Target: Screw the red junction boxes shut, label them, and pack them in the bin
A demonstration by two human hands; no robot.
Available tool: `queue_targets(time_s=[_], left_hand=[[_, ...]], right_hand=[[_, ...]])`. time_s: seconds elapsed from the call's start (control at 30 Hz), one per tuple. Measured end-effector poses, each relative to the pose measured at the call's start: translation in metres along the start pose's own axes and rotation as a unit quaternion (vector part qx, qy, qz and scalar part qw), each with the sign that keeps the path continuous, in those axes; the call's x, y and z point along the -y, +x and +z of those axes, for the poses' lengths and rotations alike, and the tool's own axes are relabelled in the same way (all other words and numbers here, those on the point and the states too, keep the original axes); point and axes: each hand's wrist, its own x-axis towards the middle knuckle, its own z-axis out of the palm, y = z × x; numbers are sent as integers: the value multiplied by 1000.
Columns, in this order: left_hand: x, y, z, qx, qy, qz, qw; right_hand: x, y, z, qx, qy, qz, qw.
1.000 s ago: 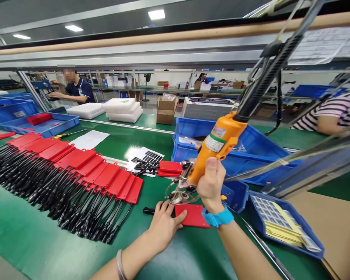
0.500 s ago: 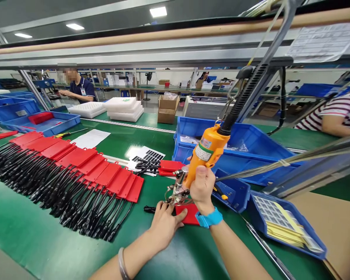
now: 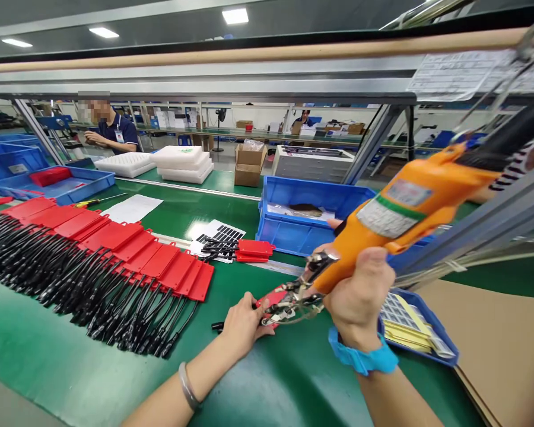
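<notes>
Head view: the left hand (image 3: 241, 323) grips a red case (image 3: 272, 298), partly hidden by the orange driver (image 3: 360, 243) clasped in the right hand (image 3: 360, 292); beyond, a blue bin (image 3: 285, 236); leftward, cabled cases (image 3: 115, 236) on the green bench (image 3: 249, 385).

The right hand (image 3: 360, 296) grips an orange power driver (image 3: 378, 216), its metal tip end at a red case (image 3: 273, 295) pinched in the left hand (image 3: 244, 320) over the green counter (image 3: 249, 391). To the left lies a long row of red cases with black cables (image 3: 115, 237). Farther back, a blue bin (image 3: 285, 237) stands right of a printed sheet (image 3: 225, 234).
</notes>
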Motion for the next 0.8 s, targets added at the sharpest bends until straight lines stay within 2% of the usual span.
queue_targets(time_s=[0.1,0.23,0.33,0.53,0.63,0.8], left_hand=[[0,-1,2,-6,-17,-12,1000],[-1,-3,-1,1,-11,-4,1000],[-2,-2,-4,17,-9,-12,1000],[-4,-1,-4,51,-45,-40,997],[-2,0,-1,51,-53,-49,996],[-1,0,3,33,-10,-37,999]], right_hand=[[-19,-18,-3,9,32,34,999],[-34,-29,-6,-6,28,32,999],[-36,-33,-7,-15,28,28,999],[-33,-41,-3,16,30,8,999],[-34,-44,-1,25,31,12,999],[-39,-50,-4,20,51,17,998]])
